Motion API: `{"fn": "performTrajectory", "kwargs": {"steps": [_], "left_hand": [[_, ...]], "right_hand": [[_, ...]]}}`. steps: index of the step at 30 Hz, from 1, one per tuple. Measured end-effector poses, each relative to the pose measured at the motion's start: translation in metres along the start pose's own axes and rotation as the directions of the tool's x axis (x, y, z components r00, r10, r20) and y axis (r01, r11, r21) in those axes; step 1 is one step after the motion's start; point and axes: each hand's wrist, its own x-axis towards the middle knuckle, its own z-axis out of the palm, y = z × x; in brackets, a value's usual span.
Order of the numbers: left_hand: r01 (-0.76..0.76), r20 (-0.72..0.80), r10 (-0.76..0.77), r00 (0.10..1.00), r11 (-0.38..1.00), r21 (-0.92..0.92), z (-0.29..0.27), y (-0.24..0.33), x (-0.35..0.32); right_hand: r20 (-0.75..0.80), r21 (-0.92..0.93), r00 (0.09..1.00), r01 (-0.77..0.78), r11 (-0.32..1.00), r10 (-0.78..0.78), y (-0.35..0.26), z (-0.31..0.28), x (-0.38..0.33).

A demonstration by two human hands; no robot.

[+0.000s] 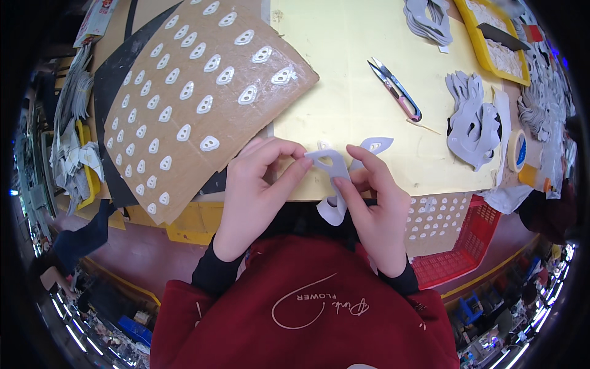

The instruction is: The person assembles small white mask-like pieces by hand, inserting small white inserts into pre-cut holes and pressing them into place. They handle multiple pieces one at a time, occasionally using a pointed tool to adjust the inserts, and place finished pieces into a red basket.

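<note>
From my remote place, I see that the left grip (pixel 261 178) pinches one end of the grey piece (pixel 338 169) between thumb and forefinger, and the right grip (pixel 378 197) grasps its middle part, thumb on top. The piece is in the air over the near edge of the desk (pixel 332 61), its lower lobe hanging. Beyond the right fingers shows a grey tip (pixel 382 144) with a white patch; whether it belongs to the same piece, I cannot tell. I would pinch lightly and only near the rim, because the thin bridges beside the holes could crease. I would also support the hanging lobe, and keep sleeves away from the patches (pixel 209 142) on the board (pixel 273 114).
</note>
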Motion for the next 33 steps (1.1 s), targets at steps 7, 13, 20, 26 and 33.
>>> {"fn": "performTrajectory", "kwargs": {"steps": [7, 13, 20, 26, 33], "left_hand": [[-0.145, -0.115, 0.165, 0.980, 0.976, 0.164, 0.018, -0.005, 0.014], [-0.190, -0.135, 0.221, 0.966, 0.959, 0.210, 0.022, -0.005, 0.018], [-0.240, -0.149, 0.276, 0.950, 0.946, 0.220, 0.024, -0.007, 0.022], [-0.248, -0.158, 0.289, 0.944, 0.940, 0.236, 0.026, -0.011, 0.022], [-0.245, -0.159, 0.288, 0.944, 0.939, 0.240, 0.026, -0.012, 0.022]], "right_hand": [[-0.002, -0.276, 0.981, 0.187, 0.943, -0.195, 0.001, 0.009, 0.008], [-0.020, -0.310, 0.966, 0.239, 0.920, -0.257, 0.005, 0.014, 0.009], [-0.032, -0.358, 0.949, 0.282, 0.890, -0.314, 0.006, 0.018, 0.007], [-0.055, -0.376, 0.920, 0.340, 0.862, -0.388, 0.009, 0.021, 0.007], [-0.061, -0.396, 0.895, 0.384, 0.834, -0.441, 0.013, 0.024, 0.007]]}}
